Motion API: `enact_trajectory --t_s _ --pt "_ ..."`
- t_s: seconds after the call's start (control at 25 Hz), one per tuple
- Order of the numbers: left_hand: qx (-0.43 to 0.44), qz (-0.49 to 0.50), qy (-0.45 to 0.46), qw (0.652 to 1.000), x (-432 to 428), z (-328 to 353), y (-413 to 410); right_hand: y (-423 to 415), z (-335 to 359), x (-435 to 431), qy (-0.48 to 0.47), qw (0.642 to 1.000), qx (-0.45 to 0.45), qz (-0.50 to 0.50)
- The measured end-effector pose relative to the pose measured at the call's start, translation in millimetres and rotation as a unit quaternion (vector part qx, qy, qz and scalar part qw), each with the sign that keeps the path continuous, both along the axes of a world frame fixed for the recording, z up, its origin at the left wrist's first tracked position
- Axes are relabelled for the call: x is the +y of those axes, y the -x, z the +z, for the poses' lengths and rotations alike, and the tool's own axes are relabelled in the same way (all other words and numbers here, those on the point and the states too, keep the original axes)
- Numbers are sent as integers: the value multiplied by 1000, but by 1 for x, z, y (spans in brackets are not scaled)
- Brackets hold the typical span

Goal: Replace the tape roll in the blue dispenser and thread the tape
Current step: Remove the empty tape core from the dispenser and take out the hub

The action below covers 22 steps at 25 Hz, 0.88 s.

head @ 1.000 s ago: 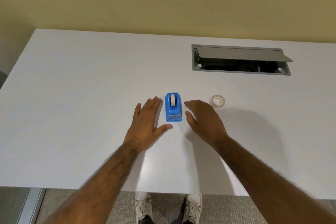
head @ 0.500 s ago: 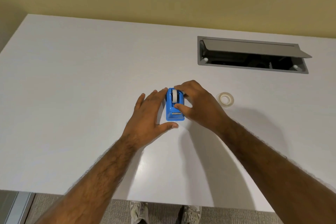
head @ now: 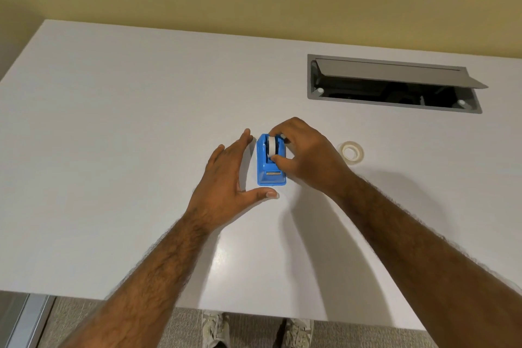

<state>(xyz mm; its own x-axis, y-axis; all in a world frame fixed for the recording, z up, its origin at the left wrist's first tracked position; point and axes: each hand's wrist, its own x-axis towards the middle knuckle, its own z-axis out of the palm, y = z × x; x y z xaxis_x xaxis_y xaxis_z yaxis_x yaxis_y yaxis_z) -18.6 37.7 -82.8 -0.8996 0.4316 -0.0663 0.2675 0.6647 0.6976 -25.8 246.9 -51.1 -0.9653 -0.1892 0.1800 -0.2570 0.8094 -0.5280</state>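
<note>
The blue dispenser stands on the white table, its cutter end toward me. A white tape roll sits in its cradle. My right hand reaches over the dispenser from the right and pinches this roll between thumb and fingers. My left hand lies open just left of the dispenser, fingers along its side and thumb near its front corner; I cannot tell whether it touches. A second, clear tape roll lies flat on the table to the right of my right hand.
A grey cable hatch with its lid raised is set into the table at the back right. The table's near edge runs just above my shoes. A yellow wall stands behind the table.
My right hand has moved from beside the dispenser onto it and closed on the roll in the cradle. My left hand has stayed beside the dispenser.
</note>
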Motion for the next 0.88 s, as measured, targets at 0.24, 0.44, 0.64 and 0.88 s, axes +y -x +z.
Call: enact_trajectory --t_s 0.24,0.44,0.64,0.88 --pt "14 -11 1 1000 -2 -10 0 4 1 -3 -8 999 -51 -17" --pt "61 -33 22 997 -1 -15 2 5 5 -5 -13 999 -32 -11" --pt "46 -20 4 999 -3 -9 0 2 22 -8 -6 1000 9 -19" --pt "-10 133 -236 963 12 36 -7 -8 46 -12 23 997 -29 -69"
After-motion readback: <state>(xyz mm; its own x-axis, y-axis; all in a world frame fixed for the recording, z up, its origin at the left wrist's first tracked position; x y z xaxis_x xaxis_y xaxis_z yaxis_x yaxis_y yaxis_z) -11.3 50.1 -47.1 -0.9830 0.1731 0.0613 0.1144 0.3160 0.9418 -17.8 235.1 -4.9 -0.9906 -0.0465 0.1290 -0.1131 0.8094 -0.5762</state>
